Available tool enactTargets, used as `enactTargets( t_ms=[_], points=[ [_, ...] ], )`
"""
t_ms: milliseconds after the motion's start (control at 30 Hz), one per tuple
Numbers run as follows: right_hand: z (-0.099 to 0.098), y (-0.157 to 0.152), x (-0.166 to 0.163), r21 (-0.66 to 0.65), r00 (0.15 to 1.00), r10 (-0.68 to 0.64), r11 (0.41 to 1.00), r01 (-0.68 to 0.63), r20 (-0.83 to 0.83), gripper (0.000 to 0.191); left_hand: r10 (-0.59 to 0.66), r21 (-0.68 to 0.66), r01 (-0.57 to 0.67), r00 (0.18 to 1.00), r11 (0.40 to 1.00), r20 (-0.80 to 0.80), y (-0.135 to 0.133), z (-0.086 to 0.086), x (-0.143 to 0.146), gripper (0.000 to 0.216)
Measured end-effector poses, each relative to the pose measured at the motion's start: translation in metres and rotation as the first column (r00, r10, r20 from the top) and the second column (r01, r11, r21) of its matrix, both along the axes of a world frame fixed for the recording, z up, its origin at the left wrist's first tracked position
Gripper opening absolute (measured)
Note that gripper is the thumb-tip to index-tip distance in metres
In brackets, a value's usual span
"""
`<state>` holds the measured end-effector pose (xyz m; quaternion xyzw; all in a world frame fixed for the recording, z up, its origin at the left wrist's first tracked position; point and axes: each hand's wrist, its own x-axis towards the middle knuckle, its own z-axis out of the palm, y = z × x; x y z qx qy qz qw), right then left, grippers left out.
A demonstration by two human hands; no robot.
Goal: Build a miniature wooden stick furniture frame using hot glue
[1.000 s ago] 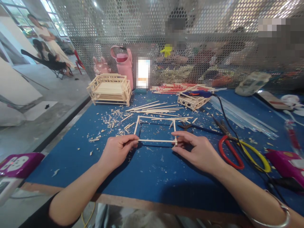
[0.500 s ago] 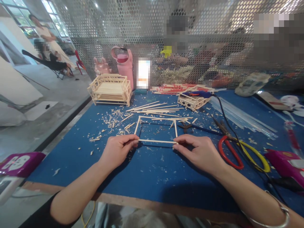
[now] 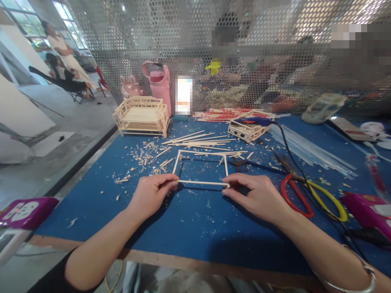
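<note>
A small rectangular frame of thin wooden sticks lies on the blue table mat in front of me. My left hand pinches the frame's near left corner. My right hand pinches its near right corner, thumb and forefinger closed on the stick end. Both hands rest low on the mat, about level with each other.
Loose sticks and wood chips lie behind the frame. A finished stick bench stands at the back left, a part-built stick box with a glue gun on it at the back right. Red and yellow handled cutters lie right of my right hand. Mesh screen behind.
My right hand's fingers have closed in on the near right corner, which now sits flush with the side stick. The left hand has barely moved.
</note>
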<state>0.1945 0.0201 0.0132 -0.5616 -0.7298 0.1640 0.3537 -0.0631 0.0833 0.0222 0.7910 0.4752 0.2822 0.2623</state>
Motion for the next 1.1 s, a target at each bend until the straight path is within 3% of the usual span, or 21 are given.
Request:
enactTargets(
  t_ms=[167, 467, 533, 667, 800, 933, 1100],
  points=[
    [0.000, 0.001, 0.002, -0.019, 0.998, 0.053, 0.998, -0.054, -0.044, 0.034, -0.022, 0.015, 0.022, 1.000, 1.000, -0.009, -0.001, 0.001, -0.001, 0.021],
    [0.002, 0.000, 0.006, -0.031, 0.991, 0.092, 0.995, -0.096, -0.094, 0.051, -0.011, -0.015, 0.012, 0.999, 1.000, 0.053, -0.002, -0.003, -0.004, 0.031],
    [0.003, 0.001, 0.009, -0.016, 0.992, 0.052, 0.998, -0.054, -0.111, 0.053, -0.019, -0.023, 0.020, 0.998, 1.000, 0.064, -0.003, -0.003, -0.004, 0.039],
    [0.003, 0.006, 0.020, 0.035, 0.969, -0.147, 0.987, 0.157, -0.199, 0.040, -0.002, -0.056, 0.008, 0.995, 0.998, 0.099, -0.004, 0.002, -0.010, 0.049],
    [0.003, 0.010, 0.026, 0.074, 0.905, -0.255, 0.952, 0.296, -0.340, 0.032, 0.159, -0.018, -0.160, 0.949, 0.987, 0.270, -0.001, 0.008, -0.017, 0.042],
    [0.004, 0.014, 0.027, 0.092, 0.868, -0.295, 0.929, 0.359, -0.400, 0.028, 0.300, 0.018, -0.326, 0.890, 0.945, 0.343, 0.002, 0.009, -0.021, 0.033],
    [0.007, 0.017, 0.029, 0.066, 0.835, -0.309, 0.924, 0.378, -0.456, 0.023, 0.301, 0.052, -0.328, 0.910, 0.943, 0.287, 0.007, 0.012, -0.021, 0.033]
  ],
)
